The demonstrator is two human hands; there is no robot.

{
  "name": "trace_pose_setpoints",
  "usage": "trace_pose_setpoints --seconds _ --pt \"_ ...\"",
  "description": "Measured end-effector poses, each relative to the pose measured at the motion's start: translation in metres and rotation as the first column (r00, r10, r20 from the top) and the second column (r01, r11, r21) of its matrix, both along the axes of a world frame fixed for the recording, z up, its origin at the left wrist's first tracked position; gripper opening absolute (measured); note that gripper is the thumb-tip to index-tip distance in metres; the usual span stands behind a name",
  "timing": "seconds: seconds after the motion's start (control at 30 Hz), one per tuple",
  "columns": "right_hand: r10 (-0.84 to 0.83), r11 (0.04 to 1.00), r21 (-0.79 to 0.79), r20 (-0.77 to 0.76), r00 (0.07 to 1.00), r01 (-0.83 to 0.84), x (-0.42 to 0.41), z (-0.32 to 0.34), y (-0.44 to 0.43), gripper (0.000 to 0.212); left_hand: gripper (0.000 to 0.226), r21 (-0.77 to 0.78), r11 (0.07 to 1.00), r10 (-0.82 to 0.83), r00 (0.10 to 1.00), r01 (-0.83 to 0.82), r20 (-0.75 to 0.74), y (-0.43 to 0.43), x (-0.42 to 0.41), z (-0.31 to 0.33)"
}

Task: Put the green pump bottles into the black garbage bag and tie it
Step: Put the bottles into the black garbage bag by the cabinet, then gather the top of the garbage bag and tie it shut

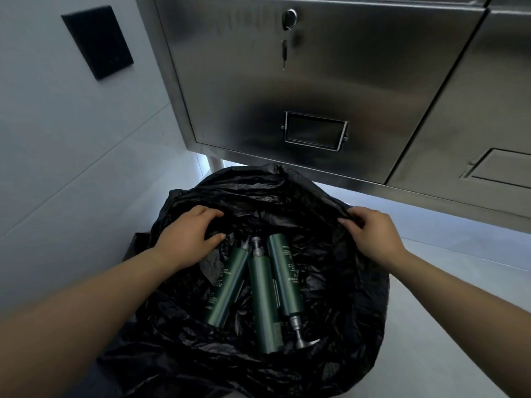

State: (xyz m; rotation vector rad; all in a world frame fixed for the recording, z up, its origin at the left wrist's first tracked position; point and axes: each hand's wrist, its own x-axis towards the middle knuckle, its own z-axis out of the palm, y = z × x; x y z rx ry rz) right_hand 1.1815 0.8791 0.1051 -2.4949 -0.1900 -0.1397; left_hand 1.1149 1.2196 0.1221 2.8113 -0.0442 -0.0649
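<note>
A black garbage bag (339,282) lies wide open on the floor below me. Three green pump bottles lie side by side in its bottom: the left one (227,288), the middle one (263,305) and the right one (286,277), whose silver pump (300,334) points toward me. My left hand (188,237) grips the bag's left rim, fingers curled over the plastic. On the right rim, my right hand (373,237) pinches a fold of the film.
A stainless steel cabinet (301,81) with a lock and a label holder stands just behind the bag. A pale wall with a black plate (97,41) rises on the left. Grey floor (445,326) extends to the right.
</note>
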Motion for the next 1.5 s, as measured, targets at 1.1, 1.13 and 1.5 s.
trace_pose_setpoints --seconds 1.1,1.13,1.5 --pt "0.293 0.934 0.239 -0.086 0.952 -0.265 -0.021 -0.019 0.059 0.004 0.076 -0.077 0.924 0.374 0.927 -0.375 -0.017 0.063 -0.019 -0.023" --pt "0.293 0.936 0.229 -0.087 0.952 -0.267 -0.023 -0.019 0.060 0.004 0.081 -0.121 0.913 0.384 0.921 -0.389 -0.061 0.064 -0.017 -0.025" --pt "0.112 0.978 0.173 0.052 0.992 -0.119 -0.008 0.004 0.037 0.023 0.055 -0.255 0.940 0.271 0.951 -0.227 0.153 0.046 -0.001 -0.010"
